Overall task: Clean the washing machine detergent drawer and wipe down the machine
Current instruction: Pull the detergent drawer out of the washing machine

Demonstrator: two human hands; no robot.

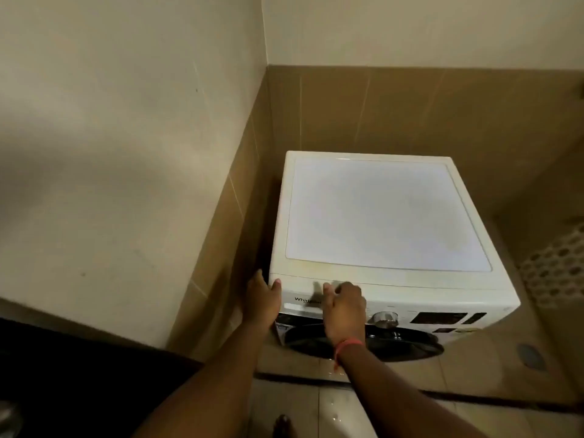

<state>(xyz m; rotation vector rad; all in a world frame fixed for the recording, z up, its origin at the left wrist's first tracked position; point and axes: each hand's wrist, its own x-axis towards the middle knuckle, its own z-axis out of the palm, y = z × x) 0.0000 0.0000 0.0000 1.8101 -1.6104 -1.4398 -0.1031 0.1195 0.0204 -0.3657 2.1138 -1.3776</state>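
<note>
Both hands rest open-fingered and empty against the front top of a white front-loading washing machine [379, 216] that stands in a tiled corner. The left hand [262, 300] wraps the machine's upper left front corner, fingers spread wide over the edge, in the narrow dark gap between the cabinet and the left wall [221, 232]. The right hand [344, 306], with a red band [347, 344] at the wrist, lies on the right end of the detergent drawer [305, 303], fingers loosely spread over the panel's top edge; whether they hook any lip cannot be told. The drawer front sits flush and closed at the left of the control panel, partly hidden by motion blur. Just right of the right hand stands a silver dial [385, 318], then a dark display [439, 317]. Below, the dark round door [395, 343] curves beneath the panel.

The machine's flat top is bare. Its back edge stands near the rear tiled wall [410, 112]. Open floor [505, 358] lies to the right and in front, with wet patches on the tiles near the person's arms. A perforated white object [556, 267] shows at the right edge.
</note>
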